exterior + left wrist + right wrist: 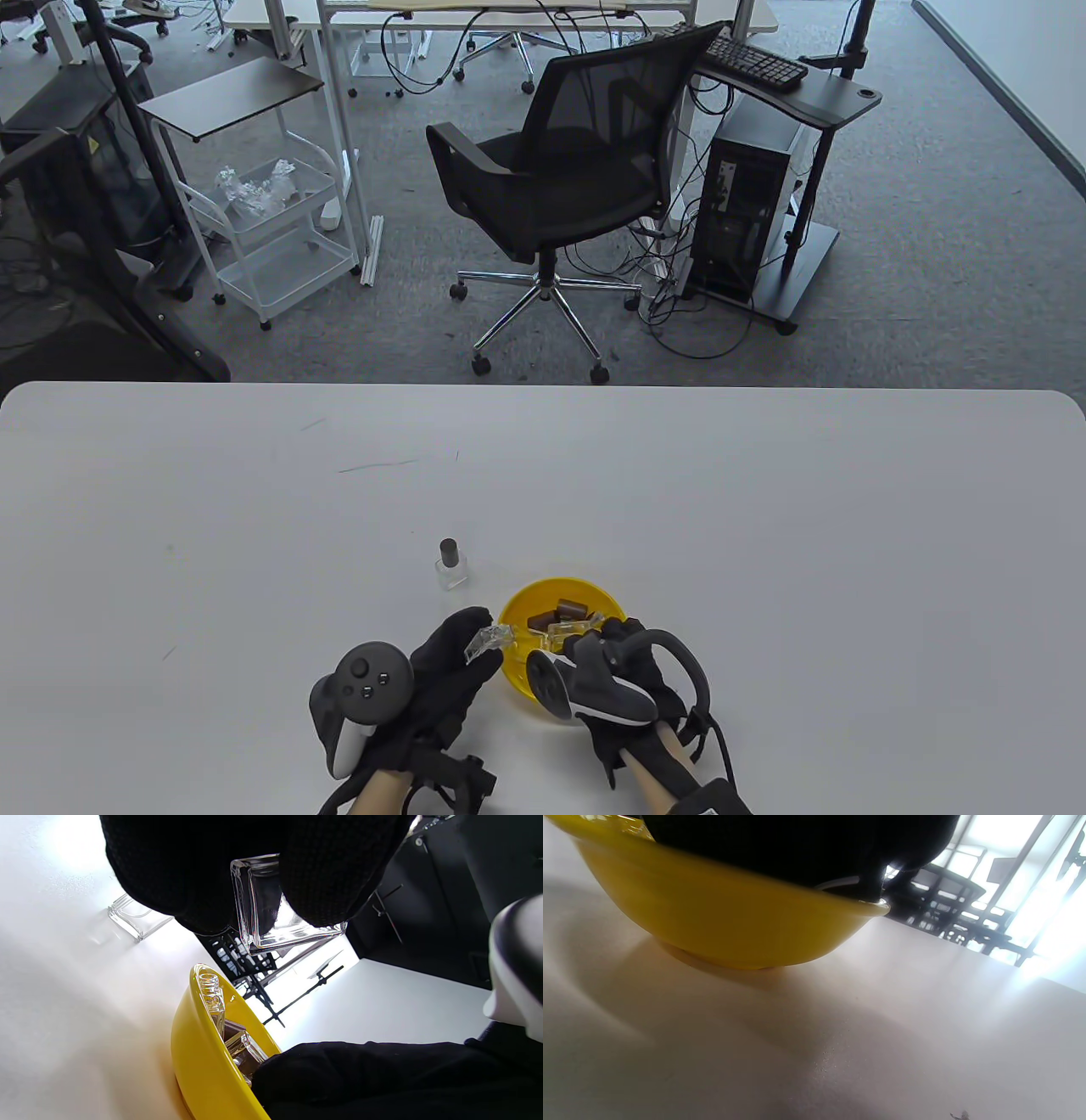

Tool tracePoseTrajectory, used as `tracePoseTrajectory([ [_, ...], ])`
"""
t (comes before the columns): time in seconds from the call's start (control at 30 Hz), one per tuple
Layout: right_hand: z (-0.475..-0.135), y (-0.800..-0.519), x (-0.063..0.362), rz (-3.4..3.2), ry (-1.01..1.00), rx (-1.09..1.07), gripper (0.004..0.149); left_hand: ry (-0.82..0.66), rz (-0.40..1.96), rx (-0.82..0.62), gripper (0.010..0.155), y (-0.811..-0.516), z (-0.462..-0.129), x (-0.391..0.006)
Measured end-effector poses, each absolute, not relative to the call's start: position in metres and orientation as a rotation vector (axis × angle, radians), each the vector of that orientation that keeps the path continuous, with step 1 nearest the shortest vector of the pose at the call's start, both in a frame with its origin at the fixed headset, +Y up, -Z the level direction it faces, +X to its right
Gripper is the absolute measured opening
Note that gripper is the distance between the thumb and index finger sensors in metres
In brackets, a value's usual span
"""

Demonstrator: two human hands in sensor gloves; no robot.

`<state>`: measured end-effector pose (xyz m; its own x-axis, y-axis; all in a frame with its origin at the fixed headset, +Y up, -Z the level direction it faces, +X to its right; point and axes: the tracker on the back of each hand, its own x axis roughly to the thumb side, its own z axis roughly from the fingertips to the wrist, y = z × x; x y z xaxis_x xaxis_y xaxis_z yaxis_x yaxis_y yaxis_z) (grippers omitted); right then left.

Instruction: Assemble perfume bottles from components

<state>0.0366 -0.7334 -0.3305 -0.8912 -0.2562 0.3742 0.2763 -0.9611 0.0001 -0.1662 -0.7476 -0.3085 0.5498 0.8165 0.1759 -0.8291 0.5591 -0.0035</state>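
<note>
Left hand: pinches clear glass bottle, held beside bowl awaiting a cap.
Right hand: reaching into yellow bowl; grip state hidden.
Finished bottle: upright, set aside on tabletop.

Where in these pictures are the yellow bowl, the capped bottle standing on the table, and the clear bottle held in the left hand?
yellow bowl (516, 610): table view, on its far left rim.
capped bottle (450, 574): table view, on its glass body.
clear bottle (271, 929): left wrist view, on its glass body below the fingers.

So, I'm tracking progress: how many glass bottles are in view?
3 at least: a capped one standing on the table, one pinched in the left hand, one in the yellow bowl; more may be hidden.
</note>
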Motion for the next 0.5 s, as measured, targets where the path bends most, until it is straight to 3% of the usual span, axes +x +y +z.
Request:
tracePoseTrajectory([
  [0.5, -0.338, -0.745, 0.029, -2.780, -0.070, -0.505, 0.043, -0.165, 0.980, 0.076, 0.054, -0.748, -0.309, -0.167],
])
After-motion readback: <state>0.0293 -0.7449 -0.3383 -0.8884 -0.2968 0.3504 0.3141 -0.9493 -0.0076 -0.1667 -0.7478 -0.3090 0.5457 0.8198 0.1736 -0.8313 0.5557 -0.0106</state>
